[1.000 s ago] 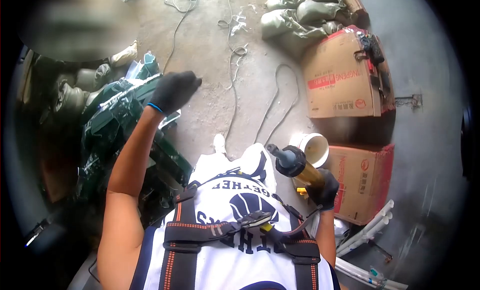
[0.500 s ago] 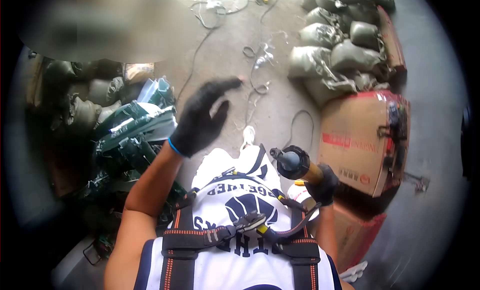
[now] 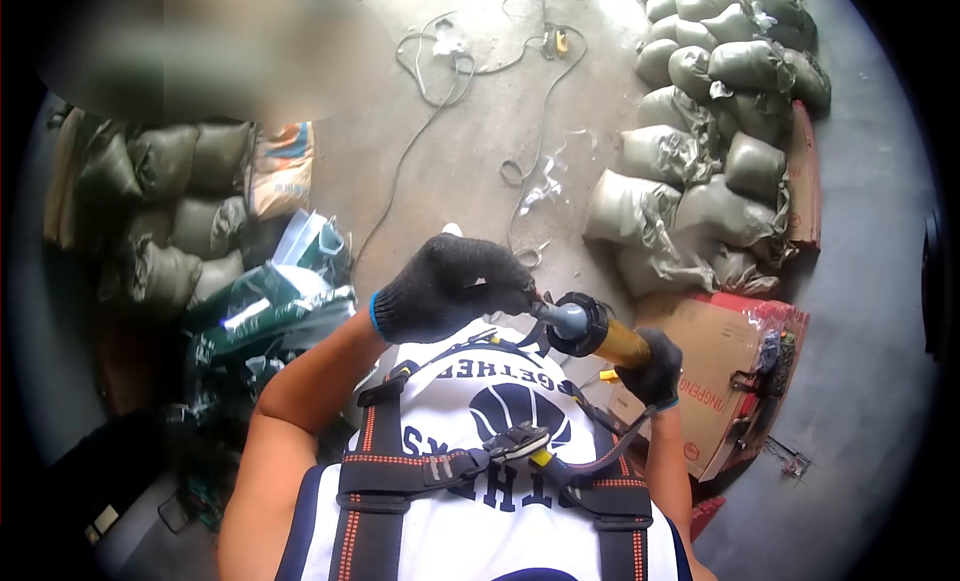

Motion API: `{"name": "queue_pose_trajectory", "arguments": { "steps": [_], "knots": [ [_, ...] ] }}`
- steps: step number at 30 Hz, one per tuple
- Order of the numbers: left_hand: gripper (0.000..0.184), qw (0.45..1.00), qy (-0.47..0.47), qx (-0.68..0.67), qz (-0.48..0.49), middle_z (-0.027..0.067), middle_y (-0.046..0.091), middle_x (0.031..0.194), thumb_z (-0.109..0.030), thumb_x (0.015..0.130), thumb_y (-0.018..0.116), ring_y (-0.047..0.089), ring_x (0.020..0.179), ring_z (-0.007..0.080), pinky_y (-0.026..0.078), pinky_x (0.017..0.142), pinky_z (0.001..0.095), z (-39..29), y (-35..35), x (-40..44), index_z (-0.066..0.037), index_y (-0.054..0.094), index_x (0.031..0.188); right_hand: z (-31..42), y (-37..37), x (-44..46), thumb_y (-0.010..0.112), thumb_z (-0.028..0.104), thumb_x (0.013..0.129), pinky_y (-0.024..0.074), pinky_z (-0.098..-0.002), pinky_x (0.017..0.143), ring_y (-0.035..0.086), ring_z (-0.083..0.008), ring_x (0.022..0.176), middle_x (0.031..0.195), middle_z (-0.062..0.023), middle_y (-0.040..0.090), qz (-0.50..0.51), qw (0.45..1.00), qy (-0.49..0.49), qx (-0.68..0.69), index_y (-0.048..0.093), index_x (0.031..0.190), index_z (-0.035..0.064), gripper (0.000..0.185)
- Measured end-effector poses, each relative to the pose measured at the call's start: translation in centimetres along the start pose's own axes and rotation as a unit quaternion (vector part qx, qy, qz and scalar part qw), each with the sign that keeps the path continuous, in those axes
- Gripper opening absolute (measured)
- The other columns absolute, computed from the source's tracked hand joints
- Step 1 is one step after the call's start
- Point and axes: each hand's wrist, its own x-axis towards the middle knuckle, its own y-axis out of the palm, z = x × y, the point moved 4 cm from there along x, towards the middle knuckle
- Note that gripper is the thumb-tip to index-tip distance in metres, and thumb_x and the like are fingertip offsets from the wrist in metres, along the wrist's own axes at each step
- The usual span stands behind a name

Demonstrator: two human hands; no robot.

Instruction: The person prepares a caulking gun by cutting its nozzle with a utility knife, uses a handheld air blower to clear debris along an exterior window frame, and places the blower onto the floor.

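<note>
My left hand (image 3: 455, 286), in a black glove with a blue cuff, is closed with its fingertips pinched at the grey nozzle tip of a tube-shaped tool (image 3: 622, 346). The tool has a yellowish barrel and a black collar, and its nozzle points left. My right hand (image 3: 652, 369), also black-gloved, is wrapped round the barrel's rear end. Both hands are in front of my chest, above the white shirt (image 3: 450, 426) and its dark harness straps.
Grey-green sacks (image 3: 720, 181) are piled at the right, beyond a cardboard box (image 3: 690, 351) with small items on it. More sacks (image 3: 165, 166) and green plastic-wrapped pieces (image 3: 265, 296) lie at the left. Cables (image 3: 400, 166) run over the floor.
My left hand has come from the left, away from the green pieces, to the nozzle tip, and its fingers have closed. My right hand still holds the tool. The view has shifted, showing more sacks.
</note>
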Motion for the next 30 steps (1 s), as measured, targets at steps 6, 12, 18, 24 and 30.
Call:
{"name": "queue_pose_trajectory", "arguments": {
  "steps": [6,12,18,24,30],
  "knots": [
    [0.009,0.997,0.052,0.045,0.031,0.0091,0.072,0.084,0.0,0.082,0.074,0.072,0.076,0.0192,0.057,0.068,0.0312,1.2,-10.1,8.7,-0.001,0.071,0.091,-0.1,0.8,11.1,0.08,0.02,0.063,0.0543,-0.0425,0.066,0.067,-0.0377,0.074,0.082,-0.016,0.067,0.043,0.997,0.069,0.019,0.066,0.093,0.0074,0.035],
    [0.012,0.978,0.178,0.1,-0.042,0.0098,0.072,0.084,-0.001,0.078,0.077,0.071,0.075,0.0242,0.057,0.067,0.0341,1.2,-17.4,16.0,-0.005,0.07,0.088,-1.9,2.1,21.2,0.079,0.02,0.062,0.0556,-0.041,0.068,0.069,-0.0373,0.073,0.082,-0.0172,0.069,0.087,0.992,0.082,0.042,0.068,0.094,0.0058,0.037],
    [0.019,0.97,0.172,0.108,-0.134,0.0119,0.071,0.086,0.003,0.075,0.079,0.072,0.079,0.0248,0.057,0.067,0.0336,4.0,-23.7,24.3,-0.002,0.07,0.091,-4.8,4.8,34.6,0.079,0.019,0.062,0.0566,-0.0408,0.07,0.071,-0.0359,0.075,0.082,-0.0169,0.071,0.13,0.985,0.087,0.066,0.07,0.097,0.0045,0.039],
    [0.017,0.961,0.154,0.204,-0.111,0.0106,0.066,0.084,0.005,0.077,0.074,0.067,0.075,0.027,0.055,0.066,0.0364,4.1,-31.7,33.8,-0.004,0.064,0.088,-10.0,7.1,49.6,0.083,0.021,0.058,0.0566,-0.0423,0.071,0.07,-0.0364,0.077,0.084,-0.0167,0.071,0.165,0.983,0.023,0.071,0.071,0.096,0.0061,0.042],
    [0.012,0.951,0.155,0.262,-0.05,0.0105,0.06,0.084,0.004,0.079,0.069,0.064,0.072,0.0267,0.055,0.064,0.0367,4.6,-40.6,39.9,-0.001,0.061,0.086,-11.3,6.7,64.0,0.082,0.022,0.06,0.0562,-0.0434,0.071,0.069,-0.0366,0.077,0.085,-0.016,0.07,0.189,0.978,-0.047,0.072,0.07,0.096,0.0077,0.041]
  ]
}}
